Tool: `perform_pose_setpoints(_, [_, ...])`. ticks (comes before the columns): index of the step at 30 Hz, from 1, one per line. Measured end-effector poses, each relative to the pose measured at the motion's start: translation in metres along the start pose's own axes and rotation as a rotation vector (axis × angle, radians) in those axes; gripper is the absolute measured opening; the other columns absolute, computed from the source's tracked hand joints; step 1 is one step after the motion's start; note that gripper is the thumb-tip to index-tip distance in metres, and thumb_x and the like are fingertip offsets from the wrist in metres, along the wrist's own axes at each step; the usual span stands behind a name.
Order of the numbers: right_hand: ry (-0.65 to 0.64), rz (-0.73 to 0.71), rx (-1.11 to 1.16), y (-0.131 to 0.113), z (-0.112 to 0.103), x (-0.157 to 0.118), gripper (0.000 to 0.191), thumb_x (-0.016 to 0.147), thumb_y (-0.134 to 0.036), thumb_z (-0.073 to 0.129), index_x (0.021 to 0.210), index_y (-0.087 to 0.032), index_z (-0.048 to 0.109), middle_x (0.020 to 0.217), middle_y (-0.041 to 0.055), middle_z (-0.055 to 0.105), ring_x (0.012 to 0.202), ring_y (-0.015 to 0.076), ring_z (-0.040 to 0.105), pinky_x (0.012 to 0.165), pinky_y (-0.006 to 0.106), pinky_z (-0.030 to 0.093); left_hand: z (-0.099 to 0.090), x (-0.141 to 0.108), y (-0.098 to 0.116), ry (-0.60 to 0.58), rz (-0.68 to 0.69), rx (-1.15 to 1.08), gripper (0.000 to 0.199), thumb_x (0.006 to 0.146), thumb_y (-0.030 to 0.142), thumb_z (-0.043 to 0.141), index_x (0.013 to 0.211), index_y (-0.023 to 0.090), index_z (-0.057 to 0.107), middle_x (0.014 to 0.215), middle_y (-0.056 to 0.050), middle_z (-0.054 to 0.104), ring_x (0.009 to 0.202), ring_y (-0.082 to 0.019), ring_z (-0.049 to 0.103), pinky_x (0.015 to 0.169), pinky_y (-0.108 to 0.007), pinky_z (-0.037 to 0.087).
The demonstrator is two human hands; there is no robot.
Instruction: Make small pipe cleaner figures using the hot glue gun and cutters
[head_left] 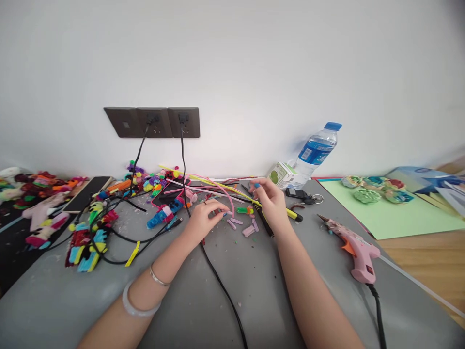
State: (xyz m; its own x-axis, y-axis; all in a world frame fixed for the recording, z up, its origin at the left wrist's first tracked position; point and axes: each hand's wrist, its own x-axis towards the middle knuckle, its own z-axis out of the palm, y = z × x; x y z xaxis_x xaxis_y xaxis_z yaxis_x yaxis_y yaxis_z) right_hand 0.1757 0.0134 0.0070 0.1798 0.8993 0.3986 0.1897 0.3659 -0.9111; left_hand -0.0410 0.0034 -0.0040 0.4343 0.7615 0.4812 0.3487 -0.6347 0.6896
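Note:
My left hand (207, 219) is closed in a pinch, its fingertips on a pink pipe cleaner (225, 189) that curves down from the pile behind. My right hand (268, 201) is raised a little to the right, thumb and fingers drawn together; whatever they may hold is too small to make out. Between and below the hands lie short lilac pipe-cleaner pieces (249, 231) and a small green-and-orange fuzzy piece (244, 211). A yellow-and-black tool (294, 214) and a black-handled tool (264, 224) lie partly behind my right hand.
A pink glue gun (359, 254) rests at right, its cord trailing forward. Black cables (221, 283) cross the grey table from the wall sockets (152, 122). Finished fuzzy figures (87, 242) crowd the left. A water bottle (315, 155), small carton (279, 174) and keys (312, 198) stand behind.

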Motion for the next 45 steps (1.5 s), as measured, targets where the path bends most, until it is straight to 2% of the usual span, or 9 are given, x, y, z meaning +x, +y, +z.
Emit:
perform_pose_setpoints(4, [-0.346, -0.015, -0.057, -0.009, 0.008, -0.007, 0.020, 0.089, -0.038, 0.061, 0.091, -0.019, 0.068, 0.079, 0.0018, 0.067, 0.063, 0.0140, 0.055, 0.054, 0.027, 0.043, 0.002, 0.000, 0.000, 0.101, -0.137, -0.057, 0.007, 0.084, 0.016, 0.061, 0.087, 0.020, 0.066, 0.079, 0.000, 0.071, 0.069, -0.014, 0.066, 0.062, -0.023, 0.050])
perform_pose_setpoints(7, [-0.500, -0.046, -0.117, -0.012, 0.014, -0.011, 0.012, 0.087, -0.030, 0.064, 0.087, -0.019, 0.068, 0.082, 0.0008, 0.067, 0.069, 0.0135, 0.057, 0.063, 0.027, 0.043, 0.003, 0.000, 0.000, 0.143, -0.185, -0.144, 0.002, 0.082, 0.019, 0.063, 0.084, 0.019, 0.064, 0.077, 0.000, 0.068, 0.068, -0.014, 0.064, 0.061, -0.023, 0.049])
perform_pose_setpoints(14, [-0.511, -0.025, -0.091, -0.011, 0.017, -0.013, 0.010, 0.088, -0.029, 0.064, 0.086, -0.019, 0.067, 0.082, 0.0000, 0.066, 0.070, 0.0133, 0.055, 0.066, 0.028, 0.043, 0.004, 0.000, 0.000, 0.186, -0.175, -0.272, 0.005, 0.083, 0.022, 0.065, 0.086, 0.018, 0.064, 0.081, -0.002, 0.067, 0.071, -0.014, 0.062, 0.063, -0.024, 0.049])
perform_pose_setpoints(21, [-0.514, -0.045, -0.119, -0.018, 0.010, -0.009, 0.011, 0.086, -0.028, 0.063, 0.084, -0.019, 0.067, 0.085, 0.0027, 0.068, 0.078, 0.0160, 0.057, 0.071, 0.028, 0.041, 0.002, 0.001, -0.001, 0.120, -0.235, -0.271, 0.007, 0.083, 0.022, 0.061, 0.086, 0.018, 0.066, 0.086, -0.004, 0.067, 0.073, -0.015, 0.062, 0.063, -0.024, 0.047])
perform_pose_setpoints(24, [-0.609, 0.064, -0.221, -0.029, -0.008, -0.005, 0.012, 0.083, -0.029, 0.064, 0.086, -0.018, 0.069, 0.079, 0.0009, 0.066, 0.067, 0.0133, 0.052, 0.062, 0.026, 0.038, 0.000, 0.001, -0.002, 0.078, -0.225, -0.195, 0.007, 0.082, 0.021, 0.062, 0.084, 0.018, 0.068, 0.088, -0.004, 0.065, 0.074, -0.015, 0.060, 0.065, -0.026, 0.046])
perform_pose_setpoints(29, [-0.888, 0.327, -0.439, -0.036, -0.034, -0.005, 0.021, 0.075, -0.038, 0.074, 0.084, -0.019, 0.073, 0.064, -0.0020, 0.056, 0.060, 0.0130, 0.047, 0.055, 0.025, 0.034, 0.000, 0.000, -0.004, -0.084, -0.185, -0.038, 0.007, 0.080, 0.018, 0.067, 0.079, 0.020, 0.073, 0.090, -0.004, 0.064, 0.084, -0.018, 0.061, 0.077, -0.030, 0.047])
perform_pose_setpoints(35, [-0.911, 0.314, -0.598, -0.025, -0.032, -0.009, 0.015, 0.074, -0.034, 0.073, 0.077, -0.019, 0.072, 0.067, -0.0012, 0.055, 0.062, 0.0135, 0.049, 0.054, 0.025, 0.033, 0.002, -0.003, -0.011, -0.108, -0.225, 0.021, 0.013, 0.081, 0.014, 0.063, 0.084, 0.019, 0.075, 0.095, -0.005, 0.066, 0.086, -0.019, 0.064, 0.079, -0.032, 0.048])
perform_pose_setpoints(40, [-0.825, 0.302, -0.382, -0.038, -0.033, -0.006, 0.018, 0.082, -0.035, 0.065, 0.086, -0.018, 0.068, 0.067, -0.0006, 0.060, 0.061, 0.0131, 0.052, 0.056, 0.025, 0.038, 0.002, -0.002, -0.005, -0.013, -0.208, -0.011, 0.024, 0.082, 0.014, 0.060, 0.102, 0.020, 0.073, 0.104, -0.006, 0.068, 0.087, -0.018, 0.064, 0.077, -0.030, 0.049])
perform_pose_setpoints(45, [-0.750, 0.254, -0.067, -0.036, -0.016, -0.007, 0.026, 0.083, -0.043, 0.069, 0.087, -0.018, 0.064, 0.082, 0.0010, 0.065, 0.070, 0.0129, 0.057, 0.062, 0.025, 0.043, 0.005, -0.001, 0.007, -0.088, -0.209, -0.243, 0.026, 0.083, 0.024, 0.064, 0.108, 0.019, 0.068, 0.095, -0.005, 0.073, 0.084, -0.018, 0.065, 0.068, -0.026, 0.045])
